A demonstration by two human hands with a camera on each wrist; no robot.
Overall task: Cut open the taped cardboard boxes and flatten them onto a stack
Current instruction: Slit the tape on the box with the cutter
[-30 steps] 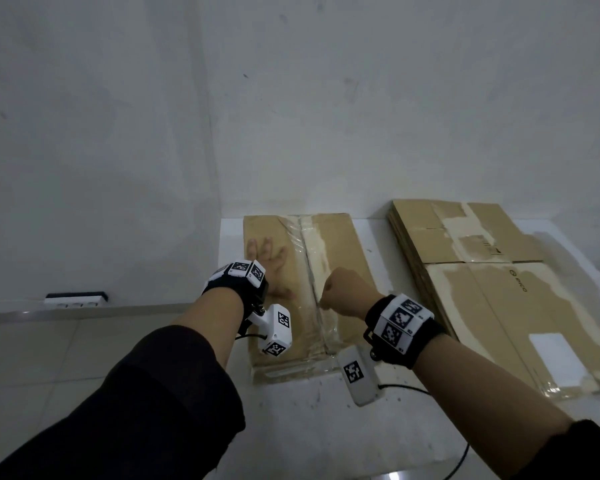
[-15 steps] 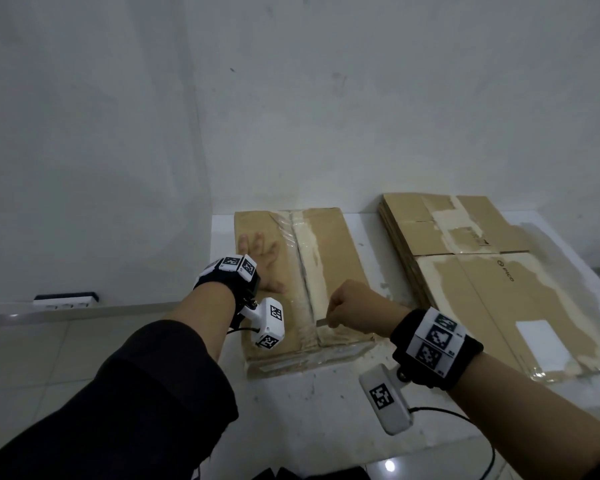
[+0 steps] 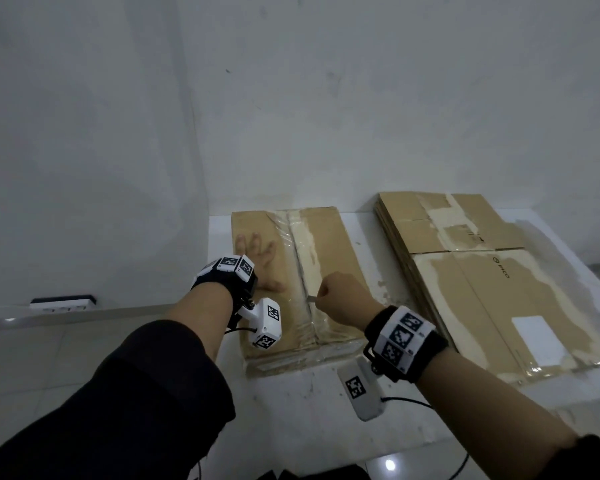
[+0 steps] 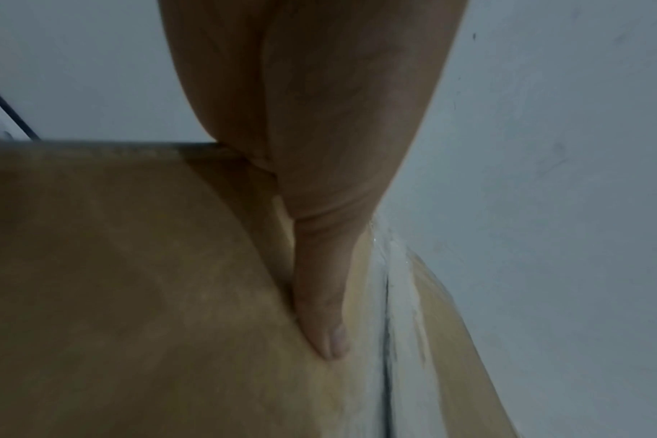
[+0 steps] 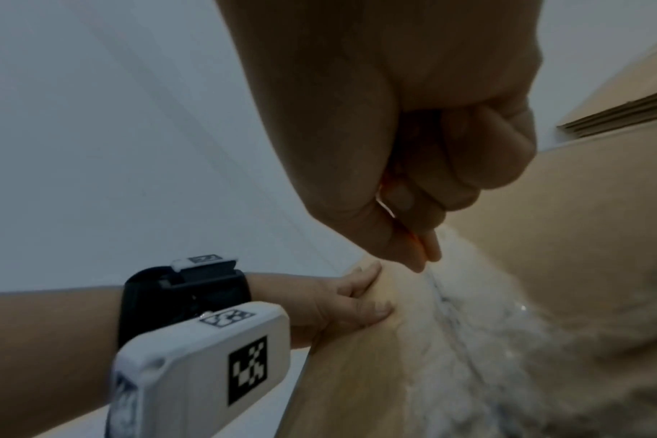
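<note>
Two hands on taped box, left hand flat with fingers spread, right hand fisted around cutter at seam

Cutter mostly hidden inside right hand, box's near end blurred

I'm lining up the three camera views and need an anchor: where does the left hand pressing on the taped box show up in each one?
Head: left hand flat on the taped box, left of centre, left of the tape seam.
Left wrist: fills top centre, thumb lying on cardboard beside the seam.
Right wrist: lower centre, fingers spread on the box, under the right hand.
Shared landmark: the tape seam.
</note>
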